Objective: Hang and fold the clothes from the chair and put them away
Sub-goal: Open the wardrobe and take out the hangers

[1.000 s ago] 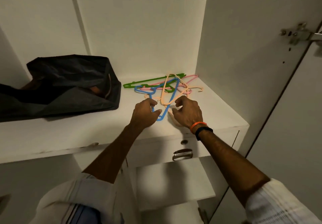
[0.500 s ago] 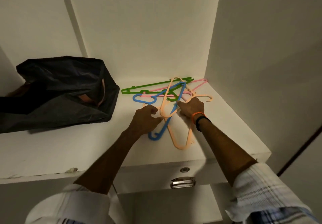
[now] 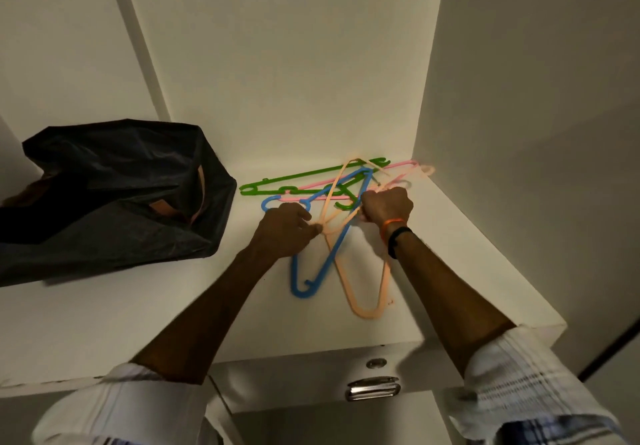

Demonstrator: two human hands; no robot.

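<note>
A tangle of plastic hangers lies on the white wardrobe shelf [image 3: 138, 323]: a green hanger [image 3: 294, 181], a pink hanger [image 3: 398, 167], a blue hanger [image 3: 322, 264] and two peach hangers [image 3: 367, 306]. My left hand [image 3: 284, 231] pinches a peach hanger where it crosses the blue one. My right hand [image 3: 386, 207] grips another part of the peach hangers, near the green hook. No clothes or chair are in view.
A dark bag [image 3: 114, 195] with brown straps sits on the shelf's left part. The wardrobe's side wall [image 3: 519, 132] bounds the shelf on the right. Below the shelf's front edge is a drawer with a metal handle [image 3: 373, 387] and a lock.
My view has moved closer and higher over the shelf. My right hand has closed round the peach hangers and my left now pinches one; the peach hangers have shifted toward me.
</note>
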